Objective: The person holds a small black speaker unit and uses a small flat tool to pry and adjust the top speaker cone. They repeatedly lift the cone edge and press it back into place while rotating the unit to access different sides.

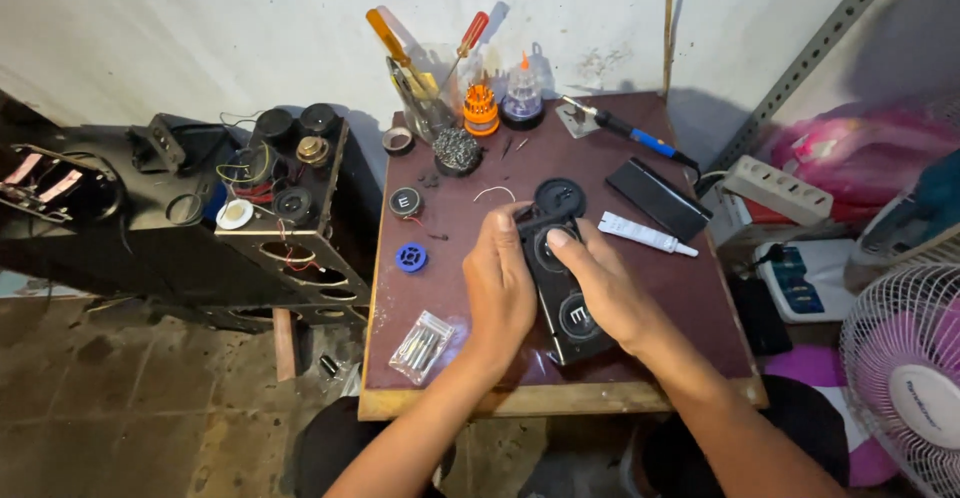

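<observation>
Starting at my left, the open speaker cabinet is standing just off the table with loose coloured wires hanging out of it; if my elbow swings that way I am risking a snag. Nearer me, a clear bag of small metal parts is lying close to the table's front edge, right beside my left forearm, and a careless shift could sweep it to the floor. The blue ring and the small round cap could roll off the same way.

My left hand is wrapping around the left side of the black speaker housing, fingers curled tight on its top edge. My right hand is gripping the other side, thumb pressing on the upper round opening. The housing is resting tilted on the table, between both palms. If I am squeezing unevenly, it could slip or its plastic could crack.

To my right, the white tube and the soldering iron are lying near; whether the iron is hot, I cannot tell.
</observation>
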